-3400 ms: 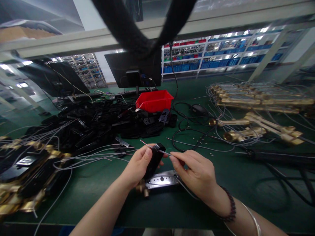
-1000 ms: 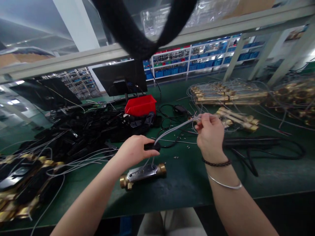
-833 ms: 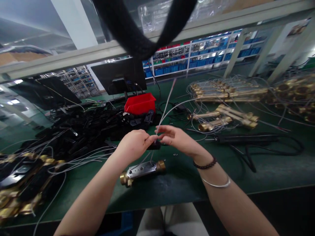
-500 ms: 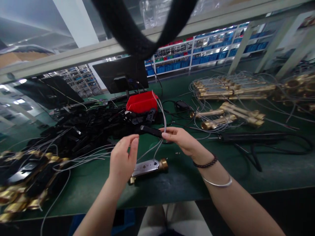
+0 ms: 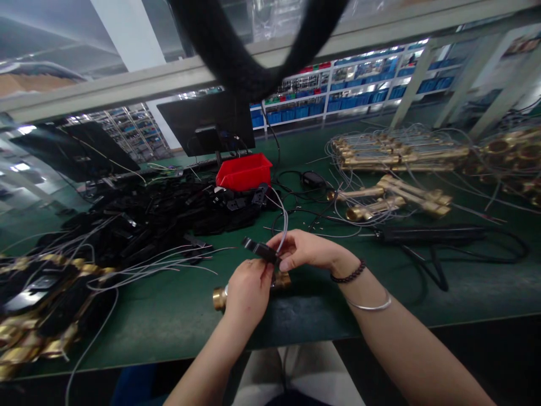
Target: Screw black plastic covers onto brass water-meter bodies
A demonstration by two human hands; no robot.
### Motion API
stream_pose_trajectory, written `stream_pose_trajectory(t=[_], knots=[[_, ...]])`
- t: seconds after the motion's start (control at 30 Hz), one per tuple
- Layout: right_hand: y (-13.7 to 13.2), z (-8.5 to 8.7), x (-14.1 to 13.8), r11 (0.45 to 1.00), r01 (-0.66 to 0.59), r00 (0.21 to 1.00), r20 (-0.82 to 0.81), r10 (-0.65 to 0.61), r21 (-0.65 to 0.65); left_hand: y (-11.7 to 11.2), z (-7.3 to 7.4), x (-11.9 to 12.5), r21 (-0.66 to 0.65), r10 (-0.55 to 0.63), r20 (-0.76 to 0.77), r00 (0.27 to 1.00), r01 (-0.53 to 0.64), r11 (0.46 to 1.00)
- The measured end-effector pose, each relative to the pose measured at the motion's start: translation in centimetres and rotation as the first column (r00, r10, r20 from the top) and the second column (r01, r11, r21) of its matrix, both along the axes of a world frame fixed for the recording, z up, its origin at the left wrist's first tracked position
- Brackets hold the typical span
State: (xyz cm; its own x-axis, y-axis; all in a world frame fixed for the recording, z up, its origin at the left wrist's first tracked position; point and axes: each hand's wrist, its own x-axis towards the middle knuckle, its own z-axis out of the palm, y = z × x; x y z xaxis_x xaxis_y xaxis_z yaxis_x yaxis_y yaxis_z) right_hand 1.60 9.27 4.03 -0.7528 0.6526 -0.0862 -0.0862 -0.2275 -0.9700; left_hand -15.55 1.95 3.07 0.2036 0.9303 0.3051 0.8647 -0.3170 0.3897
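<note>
My right hand (image 5: 313, 252) is closed on the near end of a slim black plastic piece (image 5: 257, 248), which is tilted up to the left. Grey wires (image 5: 285, 217) arch above the right fingers. My left hand (image 5: 248, 290) reaches in just below, its fingers bent together at the underside of the black piece. What those fingertips hold is hidden. Under both hands lies a brass pipe body (image 5: 218, 299) with a metal top plate, largely covered by the left hand; its other brass end (image 5: 283, 279) shows beneath the right fingers.
Black plastic parts (image 5: 139, 220) are heaped at left behind a red bin (image 5: 245, 172). Brass bodies with black covers (image 5: 38, 332) fill the left front, wires trailing. More brass pipe bodies (image 5: 397, 197) lie at right, near a black cabled tool (image 5: 431, 234). Two monitors (image 5: 207, 124) stand behind.
My left hand has moved right, over the brass body, and closed in beside my right hand. The right hand has come down and nearer with the black piece; the wires now bend over.
</note>
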Motion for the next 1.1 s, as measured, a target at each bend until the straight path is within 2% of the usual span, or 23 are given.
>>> stream_pose_trajectory(t=[0.07,0.27,0.33,0.47,0.63,0.77,0.9,0.97,1.1], knots=[[-0.1,0.0,-0.2,0.999,-0.031,0.998,0.046,0.030,0.011,-0.5,-0.1,-0.8,0.020,0.028,0.033,0.999,-0.029,0.999],[-0.2,-0.2,-0.4,0.996,0.025,0.991,0.125,-0.036,0.089,-2.0,-0.6,-3.1,0.005,0.053,0.215,0.975,-0.056,0.998],[-0.4,-0.2,-0.7,0.993,-0.001,0.988,0.156,-0.018,0.119,-1.9,-1.1,-2.9,0.031,0.069,0.201,0.977,-0.077,0.997],[-0.8,-0.3,-1.4,0.984,-0.027,0.965,0.263,-0.020,0.174,-1.5,-1.9,-2.2,0.047,0.222,0.153,0.963,-0.231,0.972],[-0.9,-0.5,-1.5,0.979,-0.057,0.955,0.296,-0.004,0.197,-2.2,-1.9,-3.6,0.092,0.146,0.232,0.962,-0.172,0.981],[-0.9,-0.7,-1.6,0.961,-0.058,0.943,0.332,-0.036,0.270,-2.9,-1.6,-5.2,-0.019,0.128,0.316,0.940,-0.129,0.991],[-1.2,-0.8,-1.8,0.920,-0.096,0.901,0.427,-0.082,0.379,-2.7,-1.5,-5.2,-0.082,0.168,0.393,0.904,-0.148,0.986],[-1.2,-0.8,-1.9,0.912,-0.111,0.893,0.443,-0.083,0.394,-2.5,-1.6,-5.1,-0.146,0.231,0.451,0.862,-0.184,0.972],[-1.3,-0.6,-1.8,0.903,-0.120,0.892,0.443,-0.084,0.412,-2.4,-1.9,-5.5,-0.322,0.372,0.579,0.725,-0.216,0.922]])
